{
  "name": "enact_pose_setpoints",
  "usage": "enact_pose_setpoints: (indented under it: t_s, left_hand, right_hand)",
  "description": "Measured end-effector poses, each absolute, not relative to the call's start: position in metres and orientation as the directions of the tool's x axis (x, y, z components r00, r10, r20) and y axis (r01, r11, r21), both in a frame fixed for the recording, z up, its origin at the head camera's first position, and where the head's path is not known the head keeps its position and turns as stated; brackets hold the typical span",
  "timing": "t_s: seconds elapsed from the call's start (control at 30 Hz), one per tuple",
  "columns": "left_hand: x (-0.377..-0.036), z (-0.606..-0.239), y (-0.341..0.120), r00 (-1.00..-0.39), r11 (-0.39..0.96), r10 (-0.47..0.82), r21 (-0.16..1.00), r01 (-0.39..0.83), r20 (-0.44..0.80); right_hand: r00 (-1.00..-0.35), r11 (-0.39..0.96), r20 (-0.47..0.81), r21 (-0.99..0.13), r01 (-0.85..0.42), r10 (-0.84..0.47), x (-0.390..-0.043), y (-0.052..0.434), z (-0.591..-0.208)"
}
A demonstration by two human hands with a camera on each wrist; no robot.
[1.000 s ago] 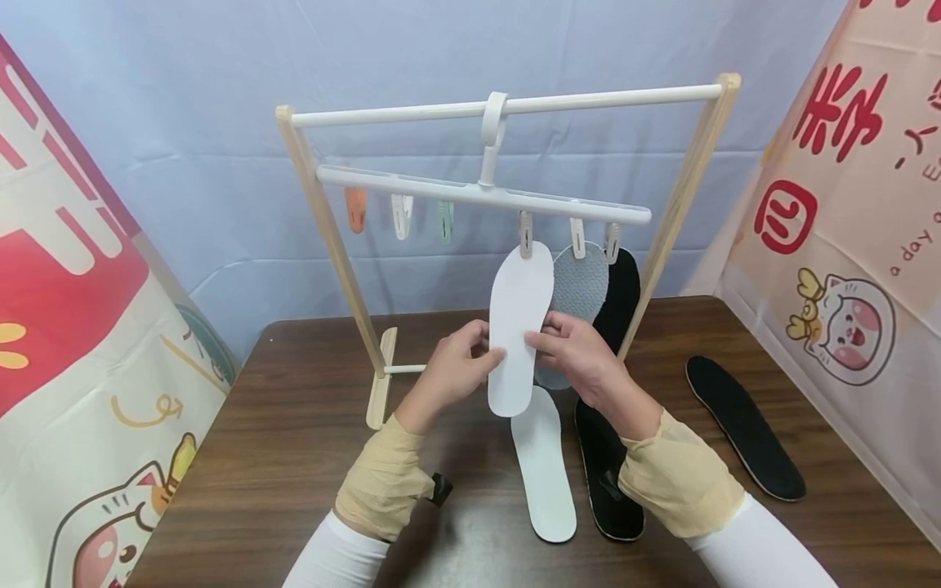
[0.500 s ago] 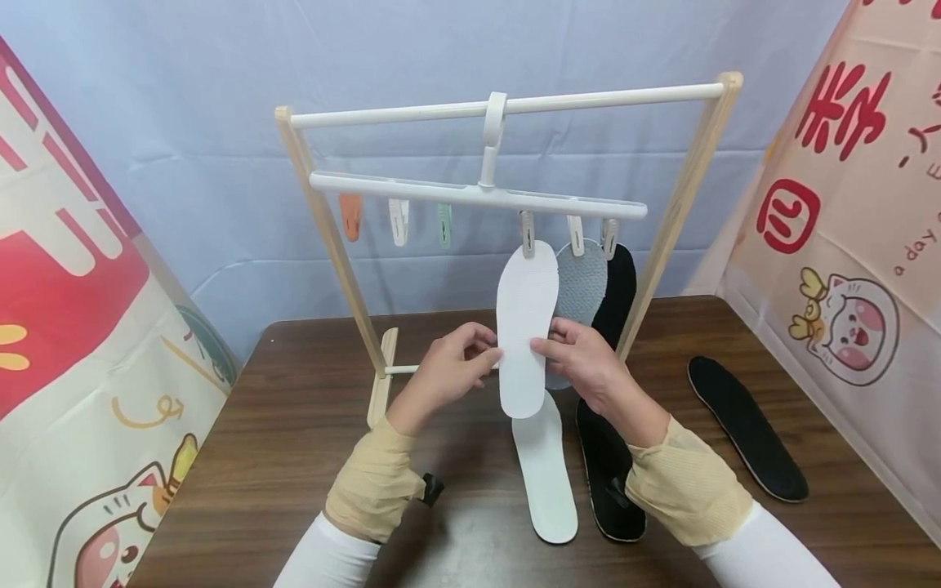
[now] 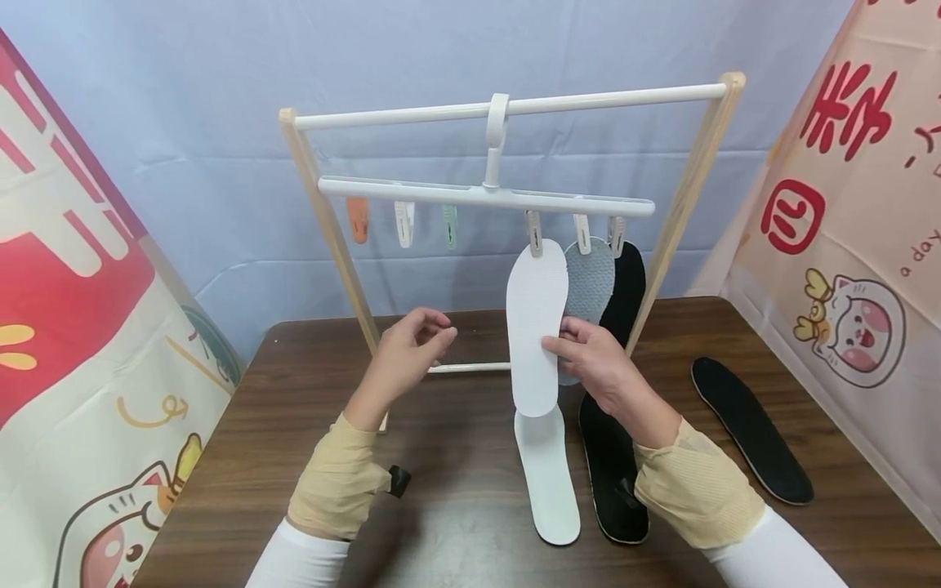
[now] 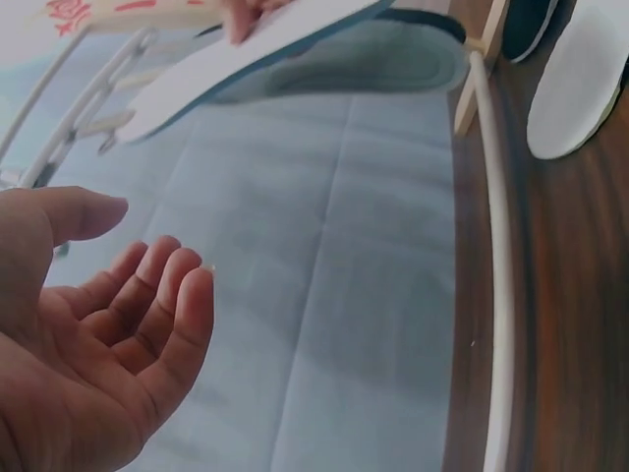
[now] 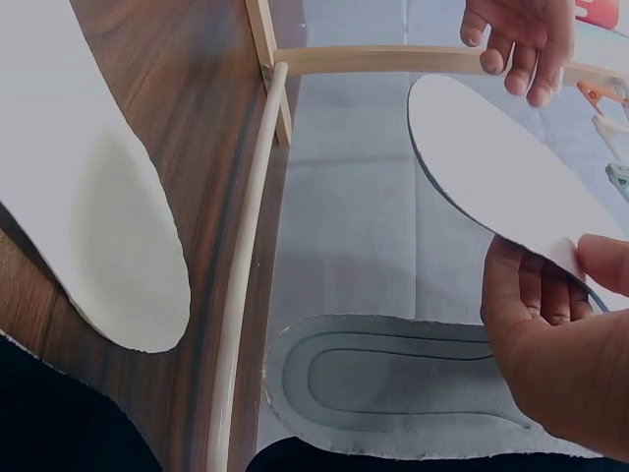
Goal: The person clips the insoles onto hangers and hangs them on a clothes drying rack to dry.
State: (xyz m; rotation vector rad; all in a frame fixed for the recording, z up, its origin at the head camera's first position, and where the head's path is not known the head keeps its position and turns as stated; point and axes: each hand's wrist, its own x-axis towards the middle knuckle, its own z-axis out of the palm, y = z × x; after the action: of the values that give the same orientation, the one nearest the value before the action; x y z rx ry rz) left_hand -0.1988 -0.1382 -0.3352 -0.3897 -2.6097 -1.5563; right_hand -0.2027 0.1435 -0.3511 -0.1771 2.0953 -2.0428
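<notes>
Standing on brown table [image 3: 309,425], blue backdrop [image 3: 220,82]

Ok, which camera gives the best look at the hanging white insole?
The head view: the hanging white insole shows whole, clipped above, with the right hand pinching its edge. The right wrist shows only its lower part; the left wrist, a foreshortened strip.

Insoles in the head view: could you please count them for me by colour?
White insoles: 2, one hanging, one on the table
Grey insoles: 1, hanging
Black insoles: 3, one hanging, two on the table
Total: 6
</notes>
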Motion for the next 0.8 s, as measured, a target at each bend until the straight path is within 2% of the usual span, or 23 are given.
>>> enact_pose_setpoints:
  t_s: [0.27,0.57,0.8]
  left_hand:
    - [-0.2,-0.327,-0.161,-0.968,0.448,0.129,0.858,0.252,0.217]
    - [-0.205,-0.317,-0.175,-0.955,0.442,0.042,0.852,0.281,0.293]
    - [-0.209,-0.305,-0.189,-0.955,0.469,-0.002,0.843,0.262,0.298]
  right_hand:
    - [-0.973,0.035,-0.052,-0.998,0.045,-0.226,-0.202,0.151,-0.349]
    - [-0.973,0.026,-0.042,-0.999,0.037,-0.227,-0.203,0.16,-0.35]
    - [-0.975,0.044,-0.046,-0.998,0.037,-0.219,-0.203,0.165,-0.348]
